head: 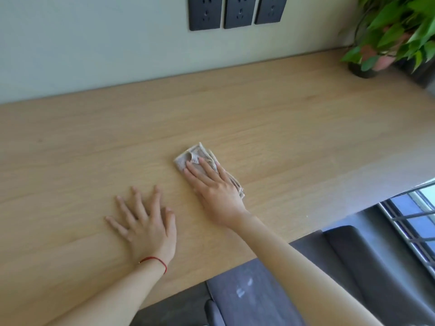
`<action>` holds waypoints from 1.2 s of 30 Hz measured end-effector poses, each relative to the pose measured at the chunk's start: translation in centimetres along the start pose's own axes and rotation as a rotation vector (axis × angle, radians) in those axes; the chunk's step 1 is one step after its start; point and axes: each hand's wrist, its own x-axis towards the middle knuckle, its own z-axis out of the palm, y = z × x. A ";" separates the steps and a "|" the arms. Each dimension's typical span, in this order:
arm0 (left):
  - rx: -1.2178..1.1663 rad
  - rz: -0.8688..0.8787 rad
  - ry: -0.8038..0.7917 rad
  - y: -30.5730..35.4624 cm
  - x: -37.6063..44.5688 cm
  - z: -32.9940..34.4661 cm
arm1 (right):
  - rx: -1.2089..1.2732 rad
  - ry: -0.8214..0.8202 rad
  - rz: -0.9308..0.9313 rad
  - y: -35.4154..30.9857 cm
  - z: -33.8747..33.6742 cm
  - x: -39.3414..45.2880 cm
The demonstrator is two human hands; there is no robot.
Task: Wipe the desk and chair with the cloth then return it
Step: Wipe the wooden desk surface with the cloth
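Right hand (215,191) flat, palm down, fingers stretched forward and pressing on the folded beige cloth (202,164), pinning it to the wood rather than gripping it; the cloth pokes out ahead of the fingertips and along the thumb-far side of the hand, its stitched edges showing. The cloth sits about mid-desk, nearer the front edge than the wall. Just beside it, the left hand (147,221) rests open, fingers splayed wide on the bare wood, holding nothing, with a thin red string bracelet (156,261) round the wrist. The two hands are near each other but not touching. Underneath them runs the light wooden desk (282,118), grain going side to side, pushed up against a pale green wall (94,43). Up on that wall, three dark socket plates (237,11) in a row. Off in the far right corner of the desk, a leafy potted plant (395,31) in a dark pot. Below the desk's front edge, the grey chair (247,290), with pale smudges on its seat, and to the right a barred window (419,220).
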 end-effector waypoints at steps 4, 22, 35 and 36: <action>0.004 0.011 0.009 -0.2 0.0 0.3 | -0.080 -0.004 -0.024 3.5 -1.6 -6.2; 0.049 -0.006 -0.033 -0.2 0.1 0.1 | 0.054 -0.048 -0.043 -0.8 0.0 4.9; 0.028 0.008 0.011 -0.3 0.1 0.7 | -0.004 0.110 0.530 24.2 -9.4 -10.4; 0.025 0.008 0.014 -0.3 0.1 0.7 | -0.010 0.129 0.540 23.2 -8.5 -11.5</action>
